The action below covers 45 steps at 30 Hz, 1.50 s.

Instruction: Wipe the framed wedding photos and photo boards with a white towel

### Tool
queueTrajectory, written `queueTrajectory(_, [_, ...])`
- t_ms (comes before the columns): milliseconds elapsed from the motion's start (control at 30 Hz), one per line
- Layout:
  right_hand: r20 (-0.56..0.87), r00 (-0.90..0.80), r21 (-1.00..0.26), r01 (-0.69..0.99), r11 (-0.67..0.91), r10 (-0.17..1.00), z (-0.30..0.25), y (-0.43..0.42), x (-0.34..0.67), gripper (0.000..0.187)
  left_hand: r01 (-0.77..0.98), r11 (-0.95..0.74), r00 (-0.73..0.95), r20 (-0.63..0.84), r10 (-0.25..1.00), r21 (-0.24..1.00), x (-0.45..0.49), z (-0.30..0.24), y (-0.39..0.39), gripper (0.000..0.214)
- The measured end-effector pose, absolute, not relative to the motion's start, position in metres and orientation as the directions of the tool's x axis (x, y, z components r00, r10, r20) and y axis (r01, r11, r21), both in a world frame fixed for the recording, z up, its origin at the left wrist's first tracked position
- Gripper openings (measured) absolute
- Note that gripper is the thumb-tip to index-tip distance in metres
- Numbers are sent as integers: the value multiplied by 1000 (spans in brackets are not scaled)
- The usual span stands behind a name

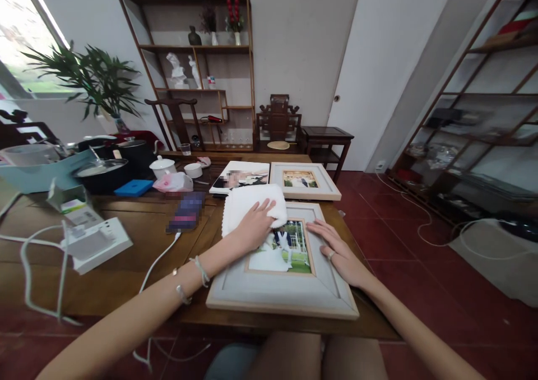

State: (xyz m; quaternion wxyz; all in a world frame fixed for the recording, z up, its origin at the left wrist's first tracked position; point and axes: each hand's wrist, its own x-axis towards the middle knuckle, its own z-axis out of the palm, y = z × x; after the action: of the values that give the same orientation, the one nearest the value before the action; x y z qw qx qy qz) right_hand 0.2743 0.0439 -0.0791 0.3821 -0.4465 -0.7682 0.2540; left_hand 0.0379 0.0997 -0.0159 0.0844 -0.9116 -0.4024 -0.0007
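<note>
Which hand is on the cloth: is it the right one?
No, the left hand lies on the cloth, while the right hand touches the near frame.

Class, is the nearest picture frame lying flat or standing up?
The frame lies flat on the table: its photo faces up, and the left hand presses a white cloth over one corner.

Left hand (255,226) and right hand (341,255) palm-down, fingers (323,230) extended, forearms (147,310) angled inward.
</note>
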Motion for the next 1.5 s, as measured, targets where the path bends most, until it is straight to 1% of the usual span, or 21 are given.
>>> queueTrajectory(133, [368, -308, -726, 494, 478, 877, -80, 44, 274, 48, 675, -725, 721, -83, 688, -139, 38, -7, 52, 24])
queueTrajectory(167, [369, -307, -725, 495, 479, 877, -81, 44, 274, 48, 660, -741, 732, -117, 671, -120, 37, -5, 35, 24])
queueTrajectory(200, [369, -306, -725, 497, 478, 878, -81, 44, 274, 49, 624, -777, 763, -152, 629, -83, 36, -3, 19, 30])
queueTrajectory(300, [367, -305, -724, 499, 476, 879, -81, 44, 274, 50, 547, -837, 821, -182, 541, -21, 34, -1, -22, 29])
queueTrajectory(400, [374, -306, -723, 495, 482, 876, -80, 44, 274, 50, 506, -862, 850, -186, 493, 24, 36, -7, -37, 25])
queueTrajectory(500, [375, -306, -721, 497, 483, 875, -80, 44, 273, 49, 517, -856, 851, -113, 513, 13, 42, -16, -27, 29])
queueTrajectory(567, [373, -308, -721, 498, 483, 875, -80, 44, 273, 49, 547, -837, 834, -78, 546, -20, 45, -22, -12, 26])
queueTrajectory(667, [372, -312, -722, 494, 484, 874, -80, 44, 273, 48, 605, -792, 790, -64, 610, -78, 50, -26, 16, 21])
queueTrajectory(800, [368, -318, -723, 493, 484, 874, -80, 45, 274, 48, 685, -716, 725, 23, 689, -130, 57, -25, 57, 26])
queueTrajectory(933, [384, -305, -724, 486, 489, 872, -81, 45, 274, 48, 724, -670, 686, 76, 723, -162, 64, -23, 87, 30])
queueTrajectory(1000, [384, -298, -728, 484, 485, 874, -81, 45, 274, 49, 724, -670, 686, 63, 725, -167, 68, -22, 90, 31])
queueTrajectory(1100, [380, -294, -733, 483, 480, 877, -80, 45, 273, 49, 679, -716, 722, -25, 691, -164, 69, -16, 74, 32])
queueTrajectory(1233, [379, -287, -734, 485, 475, 880, -81, 44, 273, 48, 582, -805, 776, -217, 592, -114, 67, 1, 25, 29])
queueTrajectory(1300, [383, -277, -736, 485, 473, 881, -80, 44, 272, 48, 541, -838, 800, -266, 538, -69, 65, 10, 0, 29])
queueTrajectory(1400, [387, -268, -734, 489, 471, 882, -80, 44, 272, 49, 497, -868, 841, -239, 486, -14, 64, 13, -21, 24])
queueTrajectory(1500, [386, -255, -736, 493, 463, 886, -80, 45, 272, 46, 547, -837, 822, -198, 534, 11, 69, 3, -17, 25])
